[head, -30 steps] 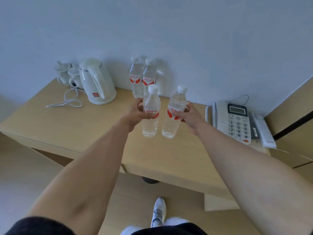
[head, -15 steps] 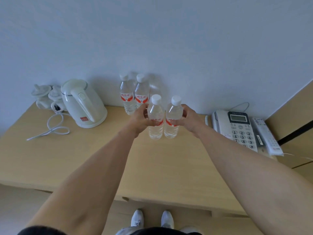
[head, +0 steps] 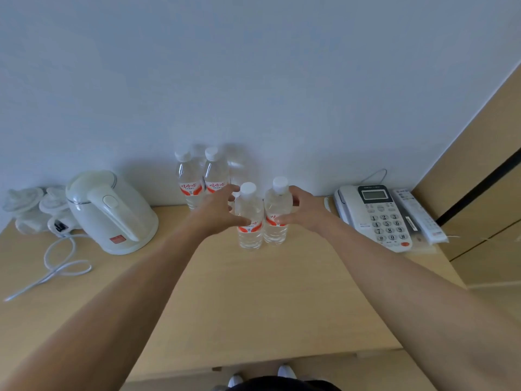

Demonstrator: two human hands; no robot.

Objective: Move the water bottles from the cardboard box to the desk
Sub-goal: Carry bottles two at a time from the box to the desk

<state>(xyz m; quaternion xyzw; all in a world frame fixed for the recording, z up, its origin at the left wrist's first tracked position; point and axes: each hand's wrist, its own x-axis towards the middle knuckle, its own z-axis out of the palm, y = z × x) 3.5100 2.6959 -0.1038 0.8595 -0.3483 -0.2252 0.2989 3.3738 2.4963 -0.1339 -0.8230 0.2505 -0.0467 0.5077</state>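
Front left bottle and front right bottle stand upright on the desk, side by side, about touching. Back pair of bottles stands by the wall, just behind-left. Open desk in front toward the near edge. Kettle sits well left, cord looping toward the left edge. Phone and remote at the right, near the cabinet. My left hand has fingers spread wide, thumb tip touching the front left bottle's label. My right hand is loosely open, fingertips touching the front right bottle.
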